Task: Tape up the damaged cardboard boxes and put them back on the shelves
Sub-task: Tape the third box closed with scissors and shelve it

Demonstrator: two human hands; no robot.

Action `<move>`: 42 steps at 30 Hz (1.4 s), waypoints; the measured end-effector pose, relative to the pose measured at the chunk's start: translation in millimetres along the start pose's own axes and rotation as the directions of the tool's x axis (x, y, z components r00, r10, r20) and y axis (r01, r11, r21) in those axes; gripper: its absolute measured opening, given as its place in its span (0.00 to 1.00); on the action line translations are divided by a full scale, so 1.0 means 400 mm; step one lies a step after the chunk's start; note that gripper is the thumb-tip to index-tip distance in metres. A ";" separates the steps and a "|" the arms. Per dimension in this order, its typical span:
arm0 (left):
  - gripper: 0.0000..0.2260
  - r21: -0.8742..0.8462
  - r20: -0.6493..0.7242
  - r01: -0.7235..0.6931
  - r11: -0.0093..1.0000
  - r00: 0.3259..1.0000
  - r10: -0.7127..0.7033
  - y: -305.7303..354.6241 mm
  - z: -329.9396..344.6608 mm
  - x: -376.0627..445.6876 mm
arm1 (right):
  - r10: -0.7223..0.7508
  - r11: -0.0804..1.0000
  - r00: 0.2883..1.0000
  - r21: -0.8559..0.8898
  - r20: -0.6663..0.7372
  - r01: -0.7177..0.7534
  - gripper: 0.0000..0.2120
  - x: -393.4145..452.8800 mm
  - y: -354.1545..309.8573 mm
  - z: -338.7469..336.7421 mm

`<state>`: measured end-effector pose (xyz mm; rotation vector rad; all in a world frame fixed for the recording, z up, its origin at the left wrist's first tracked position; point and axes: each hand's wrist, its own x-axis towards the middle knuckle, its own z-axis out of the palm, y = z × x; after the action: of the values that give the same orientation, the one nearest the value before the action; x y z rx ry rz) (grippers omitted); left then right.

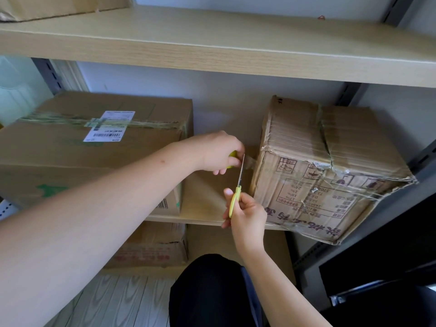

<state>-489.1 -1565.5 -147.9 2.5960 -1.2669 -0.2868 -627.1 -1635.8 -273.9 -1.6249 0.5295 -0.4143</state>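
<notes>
Large cardboard box [94,147]: left side of the middle shelf [203,204], flaps closed under a band of clear tape, white barcode label [109,125] on top, green print on its near face.

Lower box [151,246]: shelf below, left of centre, red print on its front, partly hidden by my left forearm.

My left hand [217,153]: between the two middle-shelf boxes, fingers curled round a yellow tape roll [232,158], only a sliver of which shows. A strip of clear tape [250,161] runs from this hand rightward to the left face of the damaged box.

Scissors [237,192]: yellow handles, steel blades pointing up and away from me, tips at the tape strip just right of my left hand. Whether the blades are apart or together I cannot tell.

My right hand [247,215]: near the shelf's front edge, fingers wrapped through and round the scissor handles, thumb on the left side.

Damaged cardboard box [330,166]: right side of the middle shelf, set askew with its near right corner overhanging the edge. Crushed, creased top, torn near corner, clear tape crossing top and front, printing upside down on the near face.

Upper shelf [212,43]: pale wood; another carton's corner [59,5] at far left.
</notes>
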 end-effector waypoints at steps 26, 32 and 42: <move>0.07 -0.231 0.257 0.174 0.957 0.960 -0.112 -0.008 -0.052 -0.049 | 0.010 0.991 0.999 -0.136 0.050 -0.003 0.10 -0.050 -0.042 -0.020; 0.06 -0.220 0.224 0.161 0.962 0.968 -0.111 -0.006 -0.066 -0.052 | 0.099 0.983 0.958 -0.175 0.270 -0.052 0.23 -0.058 -0.080 -0.040; 0.04 -0.813 -0.216 0.103 0.574 0.861 -0.460 0.049 0.008 -0.059 | 0.000 0.927 0.933 -0.351 0.359 0.135 0.30 -0.134 -0.192 -0.173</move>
<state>-519.1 -1559.0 -143.5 1.8985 -0.3818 -0.2536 -701.9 -1656.6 -187.2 -2.0350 0.2851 -0.0628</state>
